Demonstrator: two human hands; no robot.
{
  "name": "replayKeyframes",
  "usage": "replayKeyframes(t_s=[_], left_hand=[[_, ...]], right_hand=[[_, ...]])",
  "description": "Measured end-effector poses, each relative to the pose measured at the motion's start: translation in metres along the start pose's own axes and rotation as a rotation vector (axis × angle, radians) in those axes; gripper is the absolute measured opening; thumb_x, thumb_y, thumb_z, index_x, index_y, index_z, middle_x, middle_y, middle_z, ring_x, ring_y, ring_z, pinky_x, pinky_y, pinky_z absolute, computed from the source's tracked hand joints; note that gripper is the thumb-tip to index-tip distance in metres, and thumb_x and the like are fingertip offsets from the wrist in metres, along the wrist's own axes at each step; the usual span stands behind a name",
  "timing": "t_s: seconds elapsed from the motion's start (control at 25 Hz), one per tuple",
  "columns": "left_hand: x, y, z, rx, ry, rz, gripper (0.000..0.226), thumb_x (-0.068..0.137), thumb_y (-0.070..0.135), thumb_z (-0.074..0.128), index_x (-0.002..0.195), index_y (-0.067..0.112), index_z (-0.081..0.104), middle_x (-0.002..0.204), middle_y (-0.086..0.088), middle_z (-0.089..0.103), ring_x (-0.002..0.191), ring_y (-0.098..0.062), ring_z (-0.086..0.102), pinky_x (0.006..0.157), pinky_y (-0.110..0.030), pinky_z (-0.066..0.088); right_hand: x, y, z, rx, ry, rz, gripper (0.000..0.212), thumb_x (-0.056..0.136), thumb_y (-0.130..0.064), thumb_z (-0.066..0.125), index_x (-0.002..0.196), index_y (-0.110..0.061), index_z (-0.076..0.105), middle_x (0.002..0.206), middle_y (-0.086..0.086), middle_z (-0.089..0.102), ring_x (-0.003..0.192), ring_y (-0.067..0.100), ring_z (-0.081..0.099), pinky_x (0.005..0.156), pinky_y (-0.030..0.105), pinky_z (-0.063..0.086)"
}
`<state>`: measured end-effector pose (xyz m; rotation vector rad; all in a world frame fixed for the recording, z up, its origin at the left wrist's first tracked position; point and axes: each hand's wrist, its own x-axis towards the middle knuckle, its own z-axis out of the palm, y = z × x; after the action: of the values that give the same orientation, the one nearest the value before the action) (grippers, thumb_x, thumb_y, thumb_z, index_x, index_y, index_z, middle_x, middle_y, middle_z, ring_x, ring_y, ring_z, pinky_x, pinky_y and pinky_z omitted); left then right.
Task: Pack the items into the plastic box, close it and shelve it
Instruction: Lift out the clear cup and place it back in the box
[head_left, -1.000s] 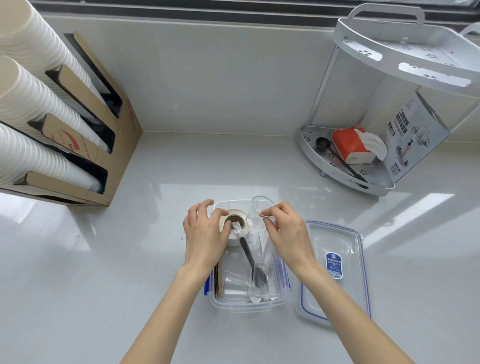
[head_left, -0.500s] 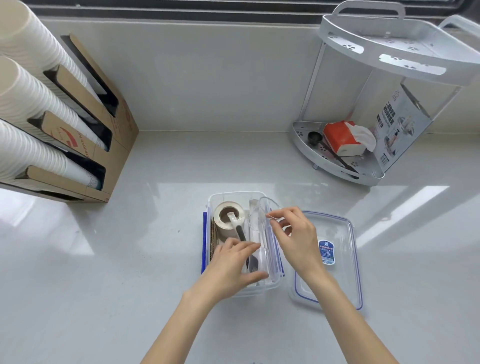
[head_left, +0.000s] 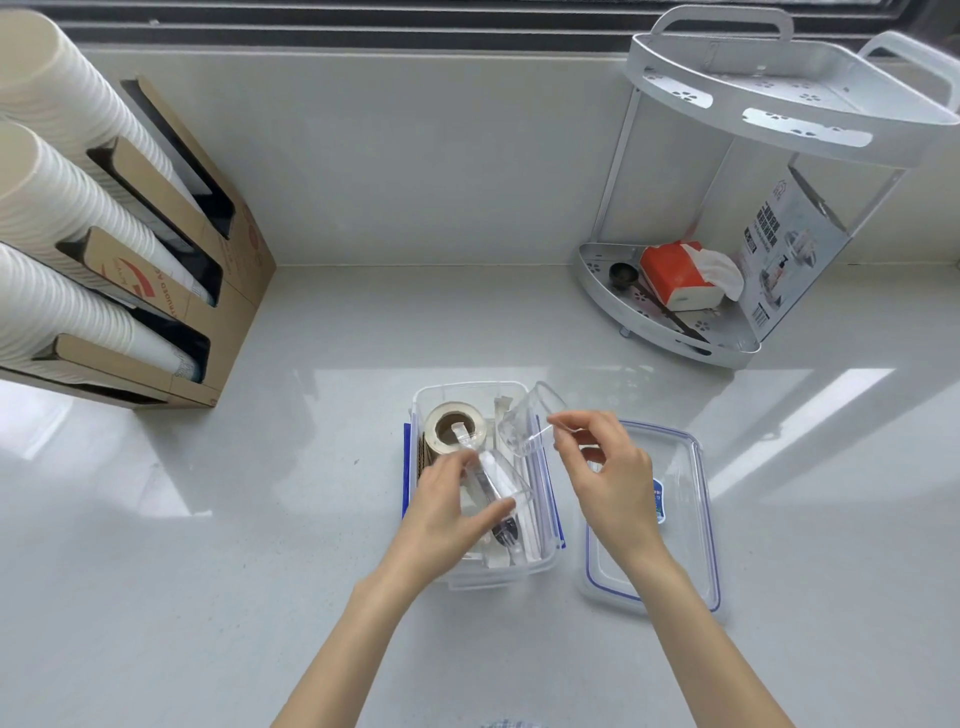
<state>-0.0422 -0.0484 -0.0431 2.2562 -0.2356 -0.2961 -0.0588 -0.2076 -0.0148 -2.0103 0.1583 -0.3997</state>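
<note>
A clear plastic box (head_left: 551, 512) with blue clips stands open on the counter. Inside lie a roll of tape (head_left: 454, 428), brown cardboard pieces along the left wall and a dark utensil (head_left: 505, 532). My left hand (head_left: 447, 512) holds a clear plastic cup (head_left: 496, 480) tilted over the box's middle. My right hand (head_left: 608, 480) pinches the rim of a second clear cup (head_left: 530, 421) at the box's far right corner. The box's lid (head_left: 675, 519), clear with a blue seal, lies flat just right of the box.
A white two-tier corner rack (head_left: 727, 348) stands at the back right, holding a red tissue pack (head_left: 675, 278), a dark scoop and a printed carton. A cardboard dispenser (head_left: 228, 291) with stacked paper cups fills the left.
My left hand drew back from the tape roll to the box's middle and lifted a clear cup. My right hand shifted right, still pinching the other cup's rim. The camera tilted.
</note>
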Motion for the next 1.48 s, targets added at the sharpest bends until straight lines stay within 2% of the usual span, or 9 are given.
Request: replayKeyframes(t_s=[0.12,0.28,0.44,0.64,0.84,1.0,1.16,1.32,1.48], left_hand=[[-0.003,0.008,-0.008,-0.21,0.144,-0.138,0.052,0.077,0.032,0.066,0.117,0.015,0.039,0.113,0.002,0.051,0.097,-0.011,0.05,0.08,-0.016,0.033],[-0.002,0.012,-0.014,-0.735,0.179,-0.356,0.055,0.075,0.038,0.067,0.111,0.007,0.04,0.121,-0.008,0.056,0.1,-0.012,0.059,0.09,-0.026,0.043],[-0.004,0.021,-0.019,-0.979,0.169,-0.376,0.061,0.081,0.036,0.058,0.124,0.001,0.034,0.116,-0.011,0.055,0.092,-0.013,0.062,0.073,-0.012,0.054],[-0.01,0.028,-0.02,-1.02,0.088,-0.262,0.075,0.067,0.051,0.053,0.129,0.014,0.034,0.122,-0.011,0.055,0.101,-0.019,0.064,0.073,-0.015,0.057],[-0.014,0.021,-0.024,-0.992,-0.035,-0.202,0.047,0.084,0.048,0.041,0.121,0.02,0.05,0.128,-0.005,0.056,0.114,-0.018,0.059,0.09,-0.029,0.052],[-0.021,0.015,-0.029,-0.812,-0.07,-0.191,0.033,0.088,0.029,0.049,0.12,0.032,0.042,0.121,0.014,0.052,0.114,-0.01,0.055,0.087,-0.021,0.053],[-0.018,0.003,-0.024,-0.404,0.149,-0.159,0.048,0.079,0.029,0.064,0.122,0.018,0.044,0.122,0.0,0.056,0.092,-0.018,0.06,0.078,-0.021,0.046],[-0.02,-0.003,-0.033,-0.401,0.333,-0.195,0.034,0.078,0.024,0.066,0.105,0.02,0.047,0.108,0.003,0.056,0.088,-0.012,0.057,0.063,-0.005,0.045],[-0.024,-0.012,-0.042,-0.435,0.39,-0.278,0.04,0.079,0.024,0.065,0.114,0.012,0.048,0.107,0.003,0.054,0.099,-0.016,0.053,0.078,-0.02,0.038]], right_hand=[[0.0,-0.013,-0.004,0.059,0.014,-0.066,0.024,0.089,-0.012,0.054,0.083,-0.035,0.055,0.084,-0.016,0.057,0.083,0.009,0.061,0.068,0.004,0.044],[-0.006,-0.018,0.0,0.088,-0.003,-0.133,0.018,0.085,-0.018,0.054,0.083,-0.036,0.056,0.084,-0.017,0.058,0.081,0.01,0.063,0.07,0.007,0.046],[-0.012,-0.013,0.008,0.04,-0.071,-0.206,0.012,0.084,-0.019,0.056,0.086,-0.018,0.067,0.084,-0.02,0.057,0.078,-0.008,0.057,0.069,0.002,0.042],[-0.017,-0.012,0.021,-0.002,-0.248,-0.25,0.016,0.083,-0.022,0.056,0.091,-0.016,0.07,0.084,-0.018,0.055,0.083,-0.013,0.051,0.074,0.0,0.036],[-0.016,-0.012,0.026,-0.041,-0.318,-0.222,0.022,0.083,-0.031,0.052,0.094,-0.021,0.069,0.084,-0.03,0.051,0.086,-0.005,0.05,0.076,0.002,0.035],[-0.009,-0.013,0.024,-0.025,-0.305,-0.188,0.016,0.084,-0.021,0.056,0.093,-0.017,0.069,0.083,-0.028,0.054,0.08,-0.011,0.052,0.073,0.003,0.037],[-0.008,-0.021,0.026,-0.002,-0.36,-0.196,0.02,0.085,-0.018,0.056,0.101,-0.023,0.067,0.097,-0.015,0.054,0.08,-0.006,0.053,0.072,0.003,0.039],[-0.009,-0.019,0.031,-0.029,-0.333,-0.054,0.031,0.091,-0.019,0.051,0.121,-0.026,0.05,0.108,-0.011,0.045,0.083,-0.002,0.053,0.079,0.007,0.042],[-0.016,0.0,0.052,-0.424,-0.791,0.08,0.048,0.089,-0.027,0.052,0.134,-0.017,0.038,0.132,0.006,0.046,0.12,0.017,0.047,0.102,0.029,0.037]])
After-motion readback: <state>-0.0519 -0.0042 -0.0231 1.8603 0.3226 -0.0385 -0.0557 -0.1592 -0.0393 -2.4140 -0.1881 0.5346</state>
